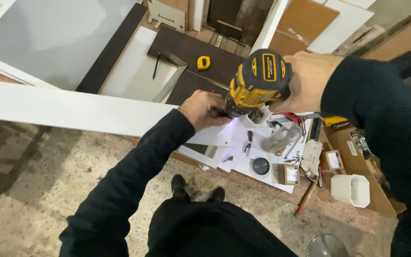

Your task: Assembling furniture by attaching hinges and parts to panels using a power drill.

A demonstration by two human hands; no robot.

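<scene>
My right hand (308, 81) grips a yellow and black cordless drill (258, 81), pointed down at the right end of a long white board (72, 110). My left hand (204, 109) is closed around the drill's nose, where the chuck meets the board, hiding the bit. A small lit patch glows on the white surface just under the drill. Both arms wear dark sleeves.
Small cardboard boxes (288, 174), a round black lid (261, 165), a clear cup (281, 137), a white hexagonal container (351, 190) and loose hardware lie on the workbench at right. A yellow tape measure (203, 62) and a metal square (172, 78) rest on dark panels behind. Speckled floor lies below.
</scene>
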